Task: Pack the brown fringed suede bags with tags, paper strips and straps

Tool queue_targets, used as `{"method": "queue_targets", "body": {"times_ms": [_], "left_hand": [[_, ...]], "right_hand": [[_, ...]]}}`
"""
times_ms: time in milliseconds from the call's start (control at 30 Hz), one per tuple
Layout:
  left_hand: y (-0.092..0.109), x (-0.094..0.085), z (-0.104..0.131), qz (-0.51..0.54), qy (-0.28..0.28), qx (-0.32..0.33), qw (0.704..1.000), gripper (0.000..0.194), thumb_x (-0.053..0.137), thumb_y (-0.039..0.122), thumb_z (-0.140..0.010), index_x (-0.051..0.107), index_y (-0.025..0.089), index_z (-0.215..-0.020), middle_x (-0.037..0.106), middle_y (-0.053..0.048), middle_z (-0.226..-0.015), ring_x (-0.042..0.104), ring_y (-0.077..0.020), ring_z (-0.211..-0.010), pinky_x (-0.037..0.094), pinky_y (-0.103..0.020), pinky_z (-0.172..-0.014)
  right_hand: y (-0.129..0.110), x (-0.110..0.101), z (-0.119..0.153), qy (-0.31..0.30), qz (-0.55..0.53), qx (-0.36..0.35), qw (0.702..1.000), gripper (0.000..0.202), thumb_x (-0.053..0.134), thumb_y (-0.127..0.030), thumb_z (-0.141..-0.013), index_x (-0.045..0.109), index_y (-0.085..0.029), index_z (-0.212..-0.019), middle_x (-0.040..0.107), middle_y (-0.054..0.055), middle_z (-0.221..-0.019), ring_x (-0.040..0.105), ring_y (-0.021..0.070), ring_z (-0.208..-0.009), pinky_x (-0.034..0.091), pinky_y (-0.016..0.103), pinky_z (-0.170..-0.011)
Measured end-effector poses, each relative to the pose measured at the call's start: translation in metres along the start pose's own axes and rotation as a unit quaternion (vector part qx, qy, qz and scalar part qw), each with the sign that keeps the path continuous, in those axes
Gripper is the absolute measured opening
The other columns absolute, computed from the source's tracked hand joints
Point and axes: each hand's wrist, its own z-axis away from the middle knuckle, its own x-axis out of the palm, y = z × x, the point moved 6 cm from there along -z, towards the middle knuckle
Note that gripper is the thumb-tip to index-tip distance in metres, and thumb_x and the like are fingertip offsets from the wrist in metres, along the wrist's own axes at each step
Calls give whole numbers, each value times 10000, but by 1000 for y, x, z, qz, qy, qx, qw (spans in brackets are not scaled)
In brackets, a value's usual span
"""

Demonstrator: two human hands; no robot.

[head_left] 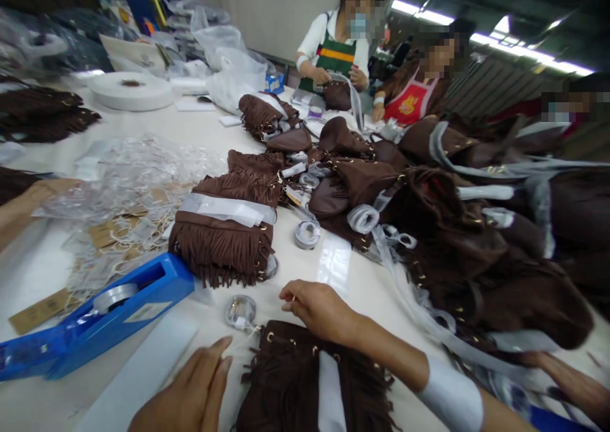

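In front of me lies a dark brown fringed bag with brass eyelets and a white strip across it. My right hand is over the bag's top edge, thumb and fingers pinched together; whatever they hold is too small to make out. My left hand is low at the left of the bag, fingers stretched out, with nothing seen in it. Between the hands a coiled strap in clear wrap sits on the table, beside a white string at the bag's corner.
A blue tape dispenser stands at left, near tags and clear plastic. Another fringed bag lies ahead. Brown bags pile up at right. Co-workers stand across the table; other people's hands reach in from both sides.
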Motion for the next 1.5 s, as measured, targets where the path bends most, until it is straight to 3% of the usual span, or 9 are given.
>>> {"method": "queue_targets", "body": {"times_ms": [200,300,433,667,833,967,1067,1267,1500], "left_hand": [[34,45,-27,-108,-130,2,986,414,326,241,-1005,548,307,-1348,695,-24,-1246,737,-186,-877,580,-273,-694],[32,56,-23,-134,-113,36,984,399,354,205,-990,575,270,-1316,707,-38,-1217,730,-192,-915,575,-270,-718],[25,63,-20,-155,-82,82,981,341,390,179,-968,648,214,-1188,750,-50,-1057,733,-178,-782,562,-244,-649],[29,50,-23,-7,-4,128,992,293,403,310,-996,616,248,-1187,735,-23,-1005,717,-135,-793,531,-193,-606],[17,38,-35,129,46,-120,983,281,556,484,-904,577,240,-1040,689,32,-789,620,-119,-565,493,-227,-585],[19,54,-50,155,-62,-279,946,402,584,576,-827,591,269,-1085,619,88,-545,629,-170,-527,461,-249,-555],[22,66,-58,210,-112,-301,923,355,587,553,-814,626,284,-1043,717,66,-659,688,-194,-623,505,-272,-637],[12,80,-56,298,-134,-296,898,520,649,600,-768,646,243,-1147,757,-7,-1051,717,-218,-913,555,-274,-815],[-5,91,-52,308,-217,-281,883,506,652,571,-795,643,250,-1185,733,-16,-1142,688,-215,-1033,553,-232,-856]], "right_hand": [[-17,19,-40,-26,87,-4,996,295,501,-392,-968,625,-201,-1155,726,74,-1057,681,221,-970,474,289,-770],[-29,42,-72,-45,107,-21,993,428,582,-491,-891,602,-179,-1183,721,114,-1050,690,272,-944,499,328,-728],[-42,62,-95,-91,130,-71,985,360,640,-356,-801,638,-134,-1084,701,165,-1066,686,302,-914,513,349,-691],[-17,36,-79,-101,-2,-69,992,317,547,-197,-808,629,-181,-1114,714,96,-1068,669,240,-972,483,303,-803],[5,20,-64,-104,-80,-67,989,521,554,-154,-793,501,-189,-1310,695,84,-1084,652,223,-963,468,299,-814],[14,15,-67,-184,-122,-56,974,430,622,-194,-766,571,-203,-1193,687,41,-1059,640,188,-912,455,253,-758],[15,7,-71,-220,-75,-79,969,463,680,-283,-761,556,-192,-1199,679,65,-1067,632,216,-909,436,270,-719],[-8,4,-74,-275,52,-300,912,391,620,-199,-882,558,-156,-1265,679,93,-1054,606,220,-971,389,292,-746],[7,6,-83,-302,44,-314,899,293,532,-274,-969,659,-147,-1201,697,78,-1026,602,187,-880,350,283,-675]]}}
